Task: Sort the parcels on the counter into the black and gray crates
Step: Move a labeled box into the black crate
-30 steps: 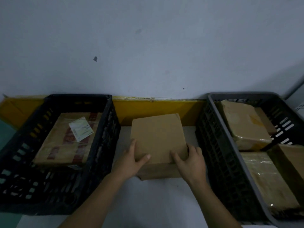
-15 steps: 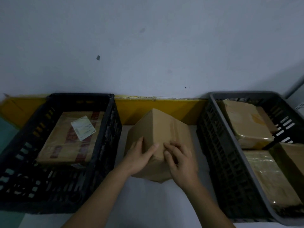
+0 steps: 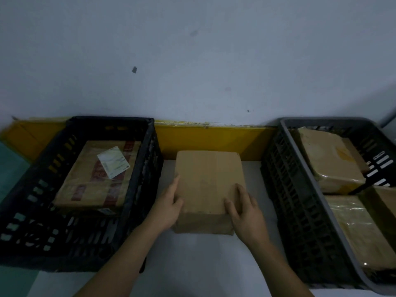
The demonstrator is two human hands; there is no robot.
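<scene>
A plain brown cardboard parcel point(image 3: 205, 179) lies flat on the white counter point(image 3: 192, 264) between the two crates. My left hand point(image 3: 169, 206) holds its near left corner, with the fingers along the side and the thumb on top. My right hand point(image 3: 244, 213) rests on the near right part of the top with its fingers laid flat. The black crate point(image 3: 145, 179) on the left holds a taped box with a white label point(image 3: 96, 179). The gray crate point(image 3: 291, 200) on the right holds several wrapped parcels point(image 3: 330, 159).
A yellow strip point(image 3: 214, 138) runs along the foot of the pale wall right behind the parcel and crates. Each crate stands a hand's width from the parcel. Bare white counter lies in front of the parcel, between my forearms.
The parcel was tipped up on an edge half a second ago and now lies flat again. My hands have shifted to its near corners.
</scene>
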